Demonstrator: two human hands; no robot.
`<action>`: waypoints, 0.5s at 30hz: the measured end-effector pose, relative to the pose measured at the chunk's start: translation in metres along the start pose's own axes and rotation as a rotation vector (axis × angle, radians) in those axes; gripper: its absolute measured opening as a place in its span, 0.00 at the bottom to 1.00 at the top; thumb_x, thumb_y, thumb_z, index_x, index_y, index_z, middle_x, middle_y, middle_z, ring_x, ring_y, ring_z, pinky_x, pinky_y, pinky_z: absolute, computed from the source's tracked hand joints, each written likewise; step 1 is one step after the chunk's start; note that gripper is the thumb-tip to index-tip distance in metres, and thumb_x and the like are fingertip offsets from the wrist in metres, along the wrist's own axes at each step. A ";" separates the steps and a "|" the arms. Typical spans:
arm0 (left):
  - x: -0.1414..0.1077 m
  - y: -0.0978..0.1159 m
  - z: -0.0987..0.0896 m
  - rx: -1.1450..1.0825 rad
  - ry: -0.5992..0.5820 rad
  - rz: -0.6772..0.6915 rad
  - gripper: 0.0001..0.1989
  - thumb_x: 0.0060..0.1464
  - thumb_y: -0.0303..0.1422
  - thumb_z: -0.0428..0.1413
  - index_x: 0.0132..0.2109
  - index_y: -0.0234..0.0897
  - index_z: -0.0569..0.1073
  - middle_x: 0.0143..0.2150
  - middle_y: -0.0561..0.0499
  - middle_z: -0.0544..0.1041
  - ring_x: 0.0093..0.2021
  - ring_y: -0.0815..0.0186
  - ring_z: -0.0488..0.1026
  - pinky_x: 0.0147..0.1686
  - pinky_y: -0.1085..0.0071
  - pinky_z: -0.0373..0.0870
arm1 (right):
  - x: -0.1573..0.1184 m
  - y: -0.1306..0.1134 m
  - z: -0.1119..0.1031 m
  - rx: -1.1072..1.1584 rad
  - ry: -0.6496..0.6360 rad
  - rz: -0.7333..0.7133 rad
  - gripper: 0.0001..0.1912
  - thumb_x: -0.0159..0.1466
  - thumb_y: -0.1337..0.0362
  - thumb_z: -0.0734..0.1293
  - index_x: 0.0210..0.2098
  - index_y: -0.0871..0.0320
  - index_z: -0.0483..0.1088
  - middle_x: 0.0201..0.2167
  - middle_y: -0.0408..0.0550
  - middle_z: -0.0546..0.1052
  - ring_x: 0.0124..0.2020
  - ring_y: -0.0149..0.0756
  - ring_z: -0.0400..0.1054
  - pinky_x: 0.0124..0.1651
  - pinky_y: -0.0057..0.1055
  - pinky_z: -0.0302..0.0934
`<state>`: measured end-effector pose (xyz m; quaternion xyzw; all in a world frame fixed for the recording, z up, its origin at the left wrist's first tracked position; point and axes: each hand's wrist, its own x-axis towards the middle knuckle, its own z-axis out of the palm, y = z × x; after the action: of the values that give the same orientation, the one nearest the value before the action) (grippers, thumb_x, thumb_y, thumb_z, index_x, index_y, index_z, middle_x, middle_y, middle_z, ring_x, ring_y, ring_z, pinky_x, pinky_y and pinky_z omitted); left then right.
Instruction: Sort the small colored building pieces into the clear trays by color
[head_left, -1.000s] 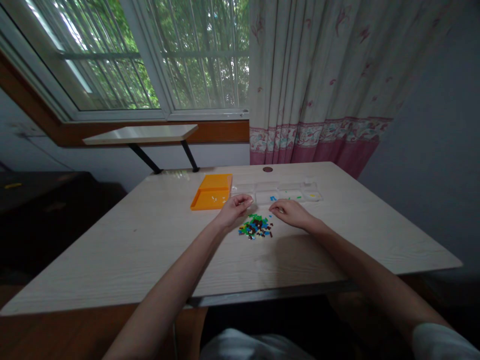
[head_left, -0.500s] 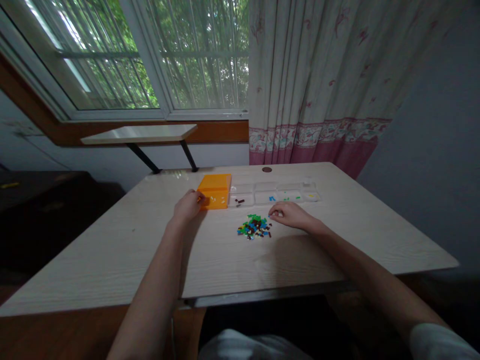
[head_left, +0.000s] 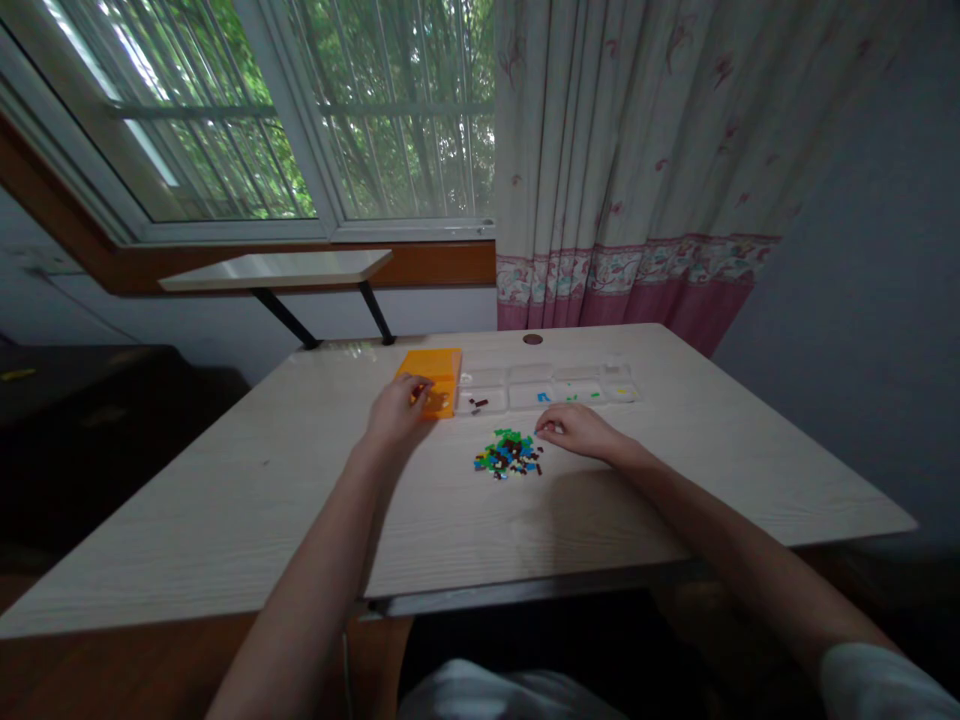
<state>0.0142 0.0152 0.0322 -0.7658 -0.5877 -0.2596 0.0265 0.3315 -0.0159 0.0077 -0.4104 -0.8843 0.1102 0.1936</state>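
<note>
Plainly, the worktop (head_left: pixel 750 450) is the largest thing here, spreading below the fingers of our left hand (head_left: pixel 397 405) and right hand (head_left: pixel 581 428). The clear tray (head_left: pixel 531 373), long and divided, lies beyond our right fingers and reaches leftward to just beside our left ones. The orange box (head_left: pixel 431 360) sits under and beyond our left fingers, next to the tray's left end. Those fingers curl inward over its front part; whether they grip a piece, we cannot tell. Our right fingers bend toward the thumb, low over the worktop, and we cannot tell whether they close on anything either.

The pile of mixed pieces (head_left: pixel 511 452) lies just left of our right fingertips and a little nearer to us. Beyond those fingertips, blue pieces (head_left: pixel 544 398) rest in the tray; dark brown pieces (head_left: pixel 480 403) lie in its compartment right of our left fingers. Beside our left fingers, pale pieces (head_left: pixel 446 402) lie in the orange box.

With pieces this tiny, a loose pinch could drop one among another colour. A knuckle catching the tray's rim could jolt its contents, and our right fingers, dragging low, could scatter the pile's edge.
</note>
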 end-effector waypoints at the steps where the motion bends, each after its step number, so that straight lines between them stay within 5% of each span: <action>1: -0.002 0.013 0.004 -0.054 -0.007 0.051 0.15 0.55 0.35 0.45 0.40 0.34 0.73 0.38 0.45 0.73 0.37 0.63 0.68 0.36 0.71 0.63 | 0.000 -0.001 0.000 0.001 -0.001 0.004 0.08 0.59 0.63 0.62 0.33 0.57 0.73 0.29 0.46 0.74 0.31 0.32 0.67 0.34 0.26 0.56; 7: -0.021 0.078 0.026 -0.285 -0.215 0.387 0.12 0.56 0.32 0.46 0.40 0.35 0.73 0.33 0.48 0.74 0.33 0.67 0.68 0.34 0.73 0.62 | 0.001 -0.012 0.003 0.025 0.071 -0.029 0.09 0.61 0.63 0.61 0.34 0.58 0.71 0.31 0.47 0.73 0.33 0.32 0.66 0.35 0.26 0.57; 15: -0.026 0.090 0.032 -0.290 -0.252 0.464 0.11 0.54 0.35 0.50 0.39 0.36 0.74 0.30 0.49 0.73 0.31 0.68 0.67 0.31 0.75 0.60 | 0.005 -0.025 0.013 0.033 0.157 -0.070 0.10 0.62 0.61 0.60 0.36 0.58 0.70 0.33 0.48 0.72 0.35 0.32 0.66 0.38 0.26 0.58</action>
<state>0.1034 -0.0246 0.0170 -0.9016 -0.3525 -0.2307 -0.0980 0.3059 -0.0286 0.0064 -0.3835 -0.8783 0.0854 0.2726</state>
